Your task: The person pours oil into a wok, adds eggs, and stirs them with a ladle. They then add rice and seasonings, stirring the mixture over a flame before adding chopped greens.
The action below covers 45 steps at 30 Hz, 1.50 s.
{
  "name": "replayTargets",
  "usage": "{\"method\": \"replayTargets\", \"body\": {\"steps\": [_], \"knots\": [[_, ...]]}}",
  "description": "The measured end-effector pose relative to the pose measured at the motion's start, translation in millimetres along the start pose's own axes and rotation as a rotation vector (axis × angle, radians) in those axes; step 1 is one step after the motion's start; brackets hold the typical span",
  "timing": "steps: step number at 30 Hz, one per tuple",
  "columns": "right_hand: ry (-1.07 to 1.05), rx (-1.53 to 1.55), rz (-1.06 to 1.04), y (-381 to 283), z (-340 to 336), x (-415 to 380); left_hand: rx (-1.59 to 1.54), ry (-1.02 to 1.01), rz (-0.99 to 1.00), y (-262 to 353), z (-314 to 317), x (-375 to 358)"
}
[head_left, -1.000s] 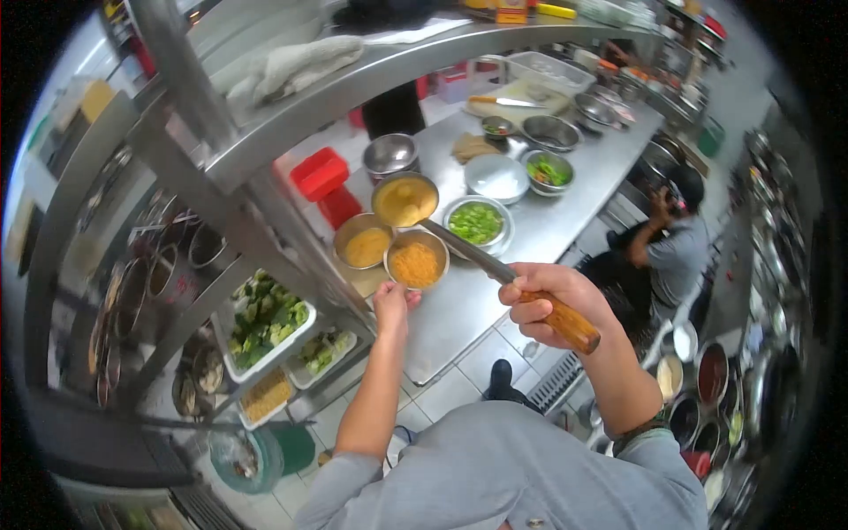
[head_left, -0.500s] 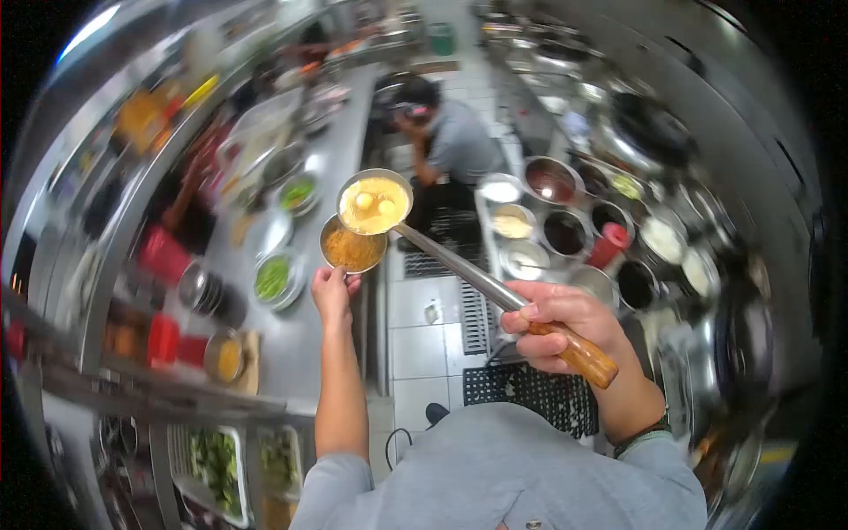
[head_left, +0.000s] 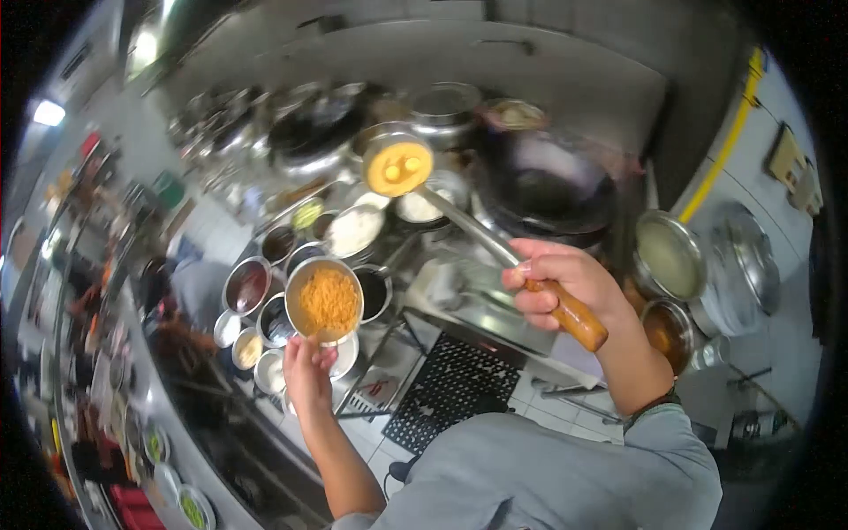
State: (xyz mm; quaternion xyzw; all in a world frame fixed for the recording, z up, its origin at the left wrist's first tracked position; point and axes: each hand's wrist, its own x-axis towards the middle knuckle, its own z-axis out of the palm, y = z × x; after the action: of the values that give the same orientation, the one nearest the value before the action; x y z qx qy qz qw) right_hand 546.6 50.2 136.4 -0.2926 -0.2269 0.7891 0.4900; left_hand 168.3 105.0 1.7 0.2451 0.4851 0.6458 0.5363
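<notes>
Ladle (head_left: 468, 225) and bowl (head_left: 295, 297) are now swung from counter (head_left: 190, 424) toward wok (head_left: 543, 190). Handle (head_left: 576, 320) is gripped by right hand (head_left: 570, 281), bowl edge pinched by left hand (head_left: 309, 375).

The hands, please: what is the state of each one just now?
Left hand: closed, holding a bowl of orange food at its near edge.
Right hand: closed around the wooden handle of a ladle.

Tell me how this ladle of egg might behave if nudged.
The ladle should be rigid: it looks metal. It's probably front-heavy, since the right hand grips the handle, far from the filled end. The egg looks runny, so may slosh.
</notes>
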Motion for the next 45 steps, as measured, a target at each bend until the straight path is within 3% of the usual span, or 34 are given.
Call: {"method": "replayTargets", "body": {"steps": [2,4,7,12,13,20,25,33,37,40,41,45], "knots": [[0.220,-0.087,-0.111,-29,-24,-19,-0.014,-0.166,-0.051,-21,24,-14],[0.388,-0.129,-0.188,-51,-48,-31,0.026,-0.207,-0.129,-38,43,-29],[0.541,-0.170,-0.261,-76,-104,-34,0.099,-0.224,-0.230,-56,67,-49],[0.667,-0.236,-0.213,-104,-199,-31,0.154,-0.351,-0.337,-79,89,-62],[0.685,-0.278,-0.183,-107,-218,-30,0.228,-0.285,-0.350,-78,102,-68],[0.858,-0.557,-0.224,-83,-249,-13,0.217,-0.443,-0.450,-86,98,-55],[0.918,-1.104,-0.107,-70,-226,-4,0.262,-0.440,-0.452,-86,97,-37],[0.749,-0.610,-0.145,-38,-209,20,0.292,-0.488,-0.466,-78,82,4],[0.799,-0.632,-0.110,-38,-204,3,0.260,-0.471,-0.480,-68,72,22],[0.946,-0.839,-0.170,-40,-207,48,0.231,-0.518,-0.483,-70,69,36],[0.991,-0.779,-0.184,-37,-207,62,0.249,-0.542,-0.497,-74,68,38],[0.845,-0.573,-0.131,-23,-192,18,0.286,-0.587,-0.500,-71,63,60]]}}
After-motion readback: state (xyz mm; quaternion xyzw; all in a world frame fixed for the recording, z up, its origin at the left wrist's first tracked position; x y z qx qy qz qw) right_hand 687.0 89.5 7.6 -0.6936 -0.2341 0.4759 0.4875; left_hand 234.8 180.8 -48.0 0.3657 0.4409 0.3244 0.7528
